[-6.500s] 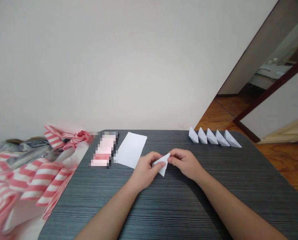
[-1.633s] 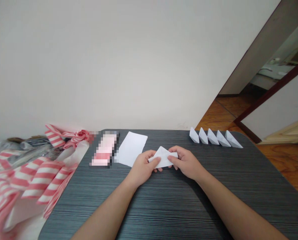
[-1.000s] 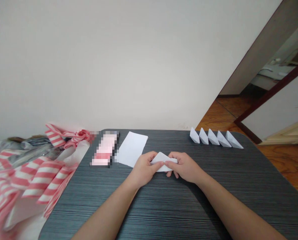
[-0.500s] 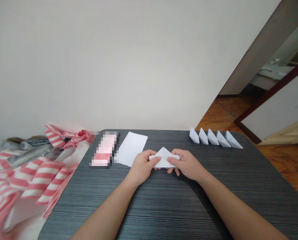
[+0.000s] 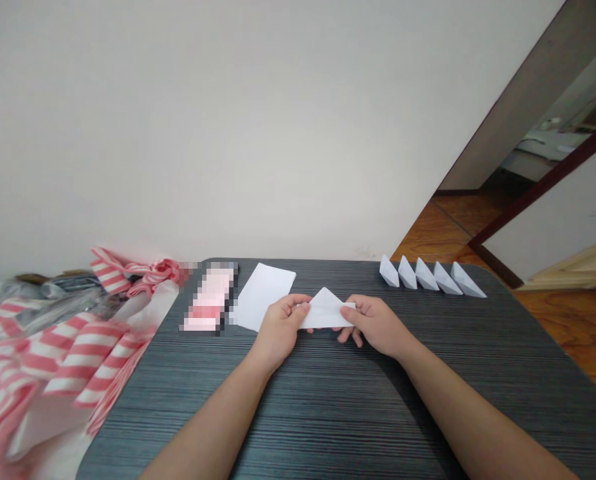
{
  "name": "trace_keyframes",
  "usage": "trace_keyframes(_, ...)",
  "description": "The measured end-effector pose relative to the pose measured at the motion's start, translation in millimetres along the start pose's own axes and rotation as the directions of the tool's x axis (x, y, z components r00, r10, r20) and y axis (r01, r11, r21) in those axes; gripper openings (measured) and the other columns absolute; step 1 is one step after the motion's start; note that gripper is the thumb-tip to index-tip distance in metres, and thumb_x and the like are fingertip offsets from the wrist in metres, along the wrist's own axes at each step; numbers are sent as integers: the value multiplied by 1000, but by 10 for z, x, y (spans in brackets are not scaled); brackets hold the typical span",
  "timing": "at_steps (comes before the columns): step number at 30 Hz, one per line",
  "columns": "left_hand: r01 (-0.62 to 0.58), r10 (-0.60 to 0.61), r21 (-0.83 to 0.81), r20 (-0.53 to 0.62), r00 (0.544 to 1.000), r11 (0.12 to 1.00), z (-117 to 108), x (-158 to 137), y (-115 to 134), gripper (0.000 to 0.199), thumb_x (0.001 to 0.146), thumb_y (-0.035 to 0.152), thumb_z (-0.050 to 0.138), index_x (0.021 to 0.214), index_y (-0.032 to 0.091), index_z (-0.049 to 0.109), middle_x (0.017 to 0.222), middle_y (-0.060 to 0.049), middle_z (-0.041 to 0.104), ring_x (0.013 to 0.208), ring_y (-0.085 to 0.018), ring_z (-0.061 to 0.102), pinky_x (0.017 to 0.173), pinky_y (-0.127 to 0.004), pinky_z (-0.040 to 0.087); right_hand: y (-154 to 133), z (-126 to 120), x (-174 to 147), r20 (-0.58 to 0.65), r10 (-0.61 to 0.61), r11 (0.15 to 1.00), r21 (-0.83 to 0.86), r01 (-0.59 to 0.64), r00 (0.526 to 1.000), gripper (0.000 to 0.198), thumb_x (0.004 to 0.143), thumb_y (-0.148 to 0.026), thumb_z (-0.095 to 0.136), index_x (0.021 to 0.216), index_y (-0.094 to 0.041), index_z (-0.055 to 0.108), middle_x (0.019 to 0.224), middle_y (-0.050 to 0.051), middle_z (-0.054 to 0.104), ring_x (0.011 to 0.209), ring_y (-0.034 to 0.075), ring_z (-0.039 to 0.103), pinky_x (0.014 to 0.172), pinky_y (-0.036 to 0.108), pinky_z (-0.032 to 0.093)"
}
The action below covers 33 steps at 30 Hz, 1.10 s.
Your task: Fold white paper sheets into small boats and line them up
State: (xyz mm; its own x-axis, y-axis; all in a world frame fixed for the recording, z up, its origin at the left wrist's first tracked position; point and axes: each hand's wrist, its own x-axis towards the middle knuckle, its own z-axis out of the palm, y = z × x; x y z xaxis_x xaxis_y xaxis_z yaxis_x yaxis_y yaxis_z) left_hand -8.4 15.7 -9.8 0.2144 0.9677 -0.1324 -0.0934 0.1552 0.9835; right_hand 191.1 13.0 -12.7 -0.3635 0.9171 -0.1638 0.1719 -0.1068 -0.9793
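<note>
A folded white paper (image 5: 325, 312), shaped like a hat with a pointed top and a straight strip along the bottom, is held up between both hands over the dark table (image 5: 298, 407). My left hand (image 5: 281, 328) pinches its left end, thumb on the near face. At the other end, my right hand (image 5: 375, 323) grips the paper between thumb and fingers, with some fingertips showing below. The fingers behind the paper are partly hidden. Just beyond my left hand lies a stack of white paper sheets (image 5: 265, 293).
Several folded paper boats (image 5: 427, 275) stand in a row at the table's back right. A blurred-out phone-like object (image 5: 211, 297) lies at the left. Red-and-white striped cloth (image 5: 88, 353) is heaped beside the table. A pale wall (image 5: 278, 133) rises behind.
The folded paper has risen slightly and tilted, its point now a little higher. Both thumbs have slid outward from its middle toward its ends.
</note>
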Motion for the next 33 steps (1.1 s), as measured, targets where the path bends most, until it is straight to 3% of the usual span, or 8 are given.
trace_keyframes(7,-42,41,-31,-21,999,999,5,-2,-15,29,79,35,57,95,11,61,66,-2,64,56,-12,57,51,-22,46,63,-4,21,-34,0,999,42,1,999,30,86,-42,48,78,-14,52,75,9,70,46,12,61,34,18,38)
trace_keyframes(18,-58,58,8,-57,997,998,-10,-12,-11,36,79,35,58,106,12,51,59,0,62,54,-12,57,55,-23,45,45,-10,13,-44,16,997,71,-13,999,34,86,-47,48,75,-15,50,72,9,71,44,12,59,36,20,38)
trace_keyframes(21,-58,59,10,-45,997,998,0,-17,-13,35,81,34,55,108,13,47,58,1,61,53,-12,57,52,-22,44,42,-14,6,-89,-38,993,111,48,995,36,89,-48,40,87,-15,55,68,7,69,45,13,59,39,22,40)
trace_keyframes(23,-64,64,24,-18,998,998,5,-26,-12,35,83,33,52,111,14,45,58,2,59,53,-12,56,51,-22,43,28,-21,2,-166,-109,987,100,127,980,34,90,-44,40,106,-18,55,83,8,70,58,15,63,48,25,47)
trace_keyframes(26,-66,64,59,32,997,996,14,-46,-2,35,85,32,49,115,15,43,58,3,56,52,-11,54,51,-22,42,-9,-29,-7,-182,-255,967,-33,254,950,32,89,-33,47,120,-25,52,122,8,57,98,19,61,81,35,49)
trace_keyframes(29,-64,58,77,77,995,995,21,-65,15,34,85,32,48,116,17,43,64,3,56,53,-10,54,52,-22,42,-48,-23,-20,-94,-378,922,-130,365,921,28,88,-28,51,114,-27,59,138,5,41,123,22,43,98,39,37)
trace_keyframes(33,-52,37,104,136,990,993,33,-82,36,34,85,30,48,116,18,43,69,1,57,57,-11,53,55,-22,43,-92,1,-36,-54,-429,897,-139,419,902,15,87,-27,52,95,-24,65,139,5,38,122,24,43,97,40,39)
